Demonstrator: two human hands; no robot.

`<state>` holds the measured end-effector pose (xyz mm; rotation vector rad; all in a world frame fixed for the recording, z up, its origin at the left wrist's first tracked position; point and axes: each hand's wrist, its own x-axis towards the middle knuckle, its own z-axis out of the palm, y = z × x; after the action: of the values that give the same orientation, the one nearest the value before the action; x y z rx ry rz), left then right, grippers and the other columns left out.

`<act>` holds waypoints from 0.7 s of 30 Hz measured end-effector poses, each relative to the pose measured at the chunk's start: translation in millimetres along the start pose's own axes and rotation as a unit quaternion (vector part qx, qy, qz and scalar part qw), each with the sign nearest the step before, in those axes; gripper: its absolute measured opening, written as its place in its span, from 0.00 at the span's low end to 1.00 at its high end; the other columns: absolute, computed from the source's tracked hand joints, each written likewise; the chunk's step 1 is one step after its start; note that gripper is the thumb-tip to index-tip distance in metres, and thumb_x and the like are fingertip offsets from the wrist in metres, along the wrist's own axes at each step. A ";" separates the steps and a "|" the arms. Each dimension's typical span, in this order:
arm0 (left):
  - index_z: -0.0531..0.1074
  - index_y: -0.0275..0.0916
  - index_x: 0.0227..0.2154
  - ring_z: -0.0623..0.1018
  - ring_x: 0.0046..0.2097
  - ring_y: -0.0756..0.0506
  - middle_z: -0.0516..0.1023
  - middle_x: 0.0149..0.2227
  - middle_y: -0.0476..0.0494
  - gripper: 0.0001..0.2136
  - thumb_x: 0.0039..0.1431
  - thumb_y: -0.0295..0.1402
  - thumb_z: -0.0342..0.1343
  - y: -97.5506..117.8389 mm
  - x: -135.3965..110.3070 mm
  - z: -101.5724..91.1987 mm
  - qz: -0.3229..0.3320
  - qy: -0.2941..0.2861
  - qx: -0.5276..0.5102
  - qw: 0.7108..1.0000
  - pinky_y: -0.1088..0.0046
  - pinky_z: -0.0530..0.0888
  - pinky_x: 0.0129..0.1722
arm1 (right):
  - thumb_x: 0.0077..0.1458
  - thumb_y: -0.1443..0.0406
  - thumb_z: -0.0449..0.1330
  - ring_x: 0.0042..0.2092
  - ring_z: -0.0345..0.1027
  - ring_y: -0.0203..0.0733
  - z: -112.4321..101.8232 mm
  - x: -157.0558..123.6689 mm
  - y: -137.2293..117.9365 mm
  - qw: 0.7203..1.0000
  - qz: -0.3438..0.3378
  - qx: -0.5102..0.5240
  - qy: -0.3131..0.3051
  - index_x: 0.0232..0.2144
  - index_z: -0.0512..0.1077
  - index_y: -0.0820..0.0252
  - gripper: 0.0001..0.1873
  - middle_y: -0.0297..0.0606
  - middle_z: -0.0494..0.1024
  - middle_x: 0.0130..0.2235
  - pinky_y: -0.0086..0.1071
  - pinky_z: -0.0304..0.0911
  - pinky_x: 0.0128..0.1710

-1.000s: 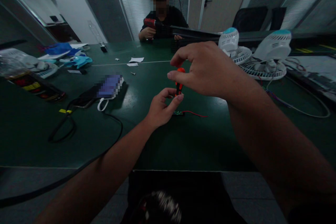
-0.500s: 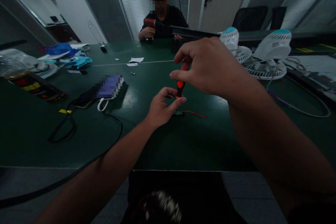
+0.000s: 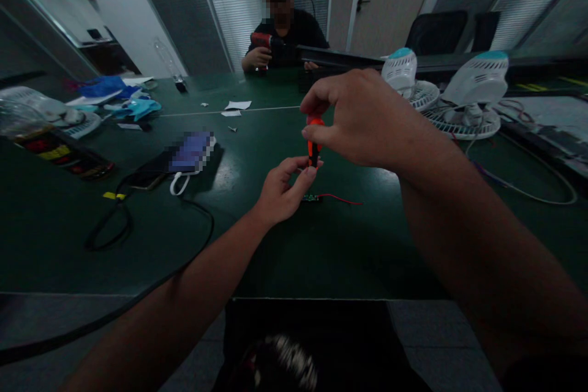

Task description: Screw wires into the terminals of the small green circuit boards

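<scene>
An orange-and-black screwdriver stands roughly upright in front of me. From above, my right hand pinches the top of its handle between thumb and fingers. My left hand is closed around the lower end, the thumb in front and the fingers behind. The screwdriver's tip is hidden by my left hand. Just under that hand a small green circuit board lies on the table, partly covered, and a thin red wire runs from it to the right.
White fan parts and cables lie at the right. Leftward are a phone, a black cable and a drink bottle. Paper scraps lie farther back. Across the green table, a person holds a red drill.
The screwdriver's handle is more upright, its top showing lower between my right fingers. My left thumb has shifted slightly left, across the lower end. The board stays in place.
</scene>
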<state>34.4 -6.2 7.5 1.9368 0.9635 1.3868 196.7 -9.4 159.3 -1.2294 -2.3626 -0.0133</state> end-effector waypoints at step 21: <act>0.73 0.43 0.36 0.80 0.41 0.45 0.82 0.38 0.45 0.09 0.59 0.37 0.67 -1.5 2.5 2.9 -0.034 0.047 0.014 0.998 0.63 0.76 0.47 | 0.57 0.53 0.64 0.48 0.75 0.58 -0.6 -0.5 -1.9 0.998 0.047 -0.030 0.025 0.39 0.81 0.55 0.14 0.47 0.83 0.45 0.47 0.67 0.45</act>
<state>37.4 -3.4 6.8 1.8549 1.0871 1.4433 195.7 -11.0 160.0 -1.3513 -2.2751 -0.0825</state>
